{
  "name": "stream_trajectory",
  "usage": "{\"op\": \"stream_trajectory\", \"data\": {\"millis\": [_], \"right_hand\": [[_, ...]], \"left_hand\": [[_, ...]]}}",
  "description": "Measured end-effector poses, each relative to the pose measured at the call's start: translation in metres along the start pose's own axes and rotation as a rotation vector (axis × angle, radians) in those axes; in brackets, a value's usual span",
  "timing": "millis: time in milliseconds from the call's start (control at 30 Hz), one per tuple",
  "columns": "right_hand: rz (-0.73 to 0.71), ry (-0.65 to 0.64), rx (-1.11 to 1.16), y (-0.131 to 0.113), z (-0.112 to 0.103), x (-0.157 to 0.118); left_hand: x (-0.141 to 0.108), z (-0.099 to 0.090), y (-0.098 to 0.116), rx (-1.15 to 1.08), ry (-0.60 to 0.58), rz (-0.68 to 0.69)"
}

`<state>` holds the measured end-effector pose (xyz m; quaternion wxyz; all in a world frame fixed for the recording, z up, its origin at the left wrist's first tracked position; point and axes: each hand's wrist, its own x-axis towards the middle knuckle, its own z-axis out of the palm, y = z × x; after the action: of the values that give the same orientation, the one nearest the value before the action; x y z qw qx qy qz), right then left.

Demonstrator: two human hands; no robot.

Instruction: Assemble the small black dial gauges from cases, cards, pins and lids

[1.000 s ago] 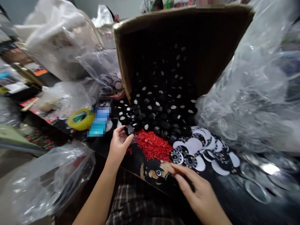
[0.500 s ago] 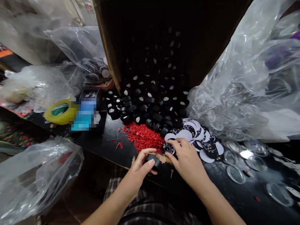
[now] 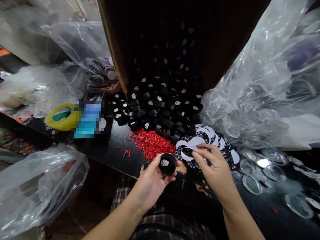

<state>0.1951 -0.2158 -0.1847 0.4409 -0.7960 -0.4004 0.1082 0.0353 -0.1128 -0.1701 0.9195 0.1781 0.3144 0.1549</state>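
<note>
Turned face-up over the past half second, a round black plastic housing (image 3: 168,164) now bares its hollow and a white plate inside, while the right hand has shifted slightly rightward with a thin dark-faced disc (image 3: 188,152). Curled around the housing, the left hand (image 3: 152,186) grips it by the wall, just on the near side of a pile of red plastic pieces (image 3: 152,143). To the pile's right, the right hand (image 3: 216,166) pinches the disc's edge between thumb and fingers, tilted above a spread of printed dials (image 3: 195,142); whether it touches them cannot be told. Dozens more black housings (image 3: 160,113) lie heaped directly behind the red pile, spilling from a cardboard box (image 3: 112,50). Clear round covers (image 3: 252,184) rest well to the pile's right, below a clear plastic bag (image 3: 225,100). Far to its left, a yellow tape roll (image 3: 53,124) sits on the black worktop (image 3: 110,153).
</note>
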Motion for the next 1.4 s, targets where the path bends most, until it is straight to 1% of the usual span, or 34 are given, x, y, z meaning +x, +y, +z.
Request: {"op": "stream_trajectory", "data": {"millis": [67,133,200,233,333,400,433,500,600,667,733,900,967,1067,1133,1200,1267,1333,1400], "right_hand": [[-0.010,-0.061,0.032,-0.007,-0.001,-0.004],[0.042,-0.100,0.065,-0.016,-0.003,-0.008],[0.097,-0.073,0.088,-0.025,-0.003,-0.010],[0.102,-0.074,0.111,-0.029,-0.002,-0.011],[0.047,-0.122,0.172,-0.039,0.004,-0.011],[0.020,-0.124,0.161,-0.044,0.009,-0.011],[0.030,-0.112,0.155,-0.045,0.011,-0.010],[0.084,-0.106,0.170,-0.045,0.013,-0.010],[0.169,-0.162,0.197,-0.041,0.011,-0.011],[0.193,-0.216,0.194,-0.039,0.009,-0.011],[0.200,-0.243,0.203,-0.038,0.006,-0.009],[0.258,-0.221,0.145,-0.039,0.007,-0.008],[0.268,-0.211,0.114,-0.036,0.009,-0.013],[0.258,-0.299,0.178,-0.029,0.012,-0.026],[0.244,-0.372,0.245,-0.025,0.012,-0.033],[0.203,-0.426,0.257,-0.024,0.011,-0.034],[0.115,-0.429,0.130,-0.025,0.012,-0.028],[0.000,-0.377,-0.125,-0.028,0.018,-0.016],[-0.099,-0.334,-0.396,-0.032,0.026,-0.004]], "left_hand": [[0.004,0.004,-0.002,-0.037,0.013,-0.001],[0.008,0.006,-0.003,-0.047,0.048,0.046],[0.010,0.008,-0.004,-0.022,0.078,0.107],[0.010,0.008,-0.006,0.002,0.075,0.128],[0.007,0.008,-0.012,0.088,0.029,0.155],[0.005,0.008,-0.016,0.158,0.019,0.170],[0.005,0.007,-0.018,0.199,0.024,0.176],[0.005,0.004,-0.020,0.283,0.029,0.191],[0.005,0.001,-0.019,0.381,0.012,0.209],[0.004,0.000,-0.017,0.430,-0.002,0.213],[0.004,0.000,-0.015,0.472,-0.018,0.206],[0.005,-0.002,-0.014,0.495,-0.060,0.195],[0.004,-0.004,-0.016,0.484,-0.051,0.193],[-0.002,-0.010,-0.019,0.516,-0.015,0.180],[-0.007,-0.015,-0.019,0.566,-0.019,0.181],[-0.010,-0.020,-0.017,0.596,-0.014,0.190],[-0.012,-0.024,-0.013,0.561,0.063,0.216],[-0.009,-0.025,-0.007,0.469,0.161,0.263],[-0.005,-0.022,-0.002,0.373,0.201,0.292]]}}
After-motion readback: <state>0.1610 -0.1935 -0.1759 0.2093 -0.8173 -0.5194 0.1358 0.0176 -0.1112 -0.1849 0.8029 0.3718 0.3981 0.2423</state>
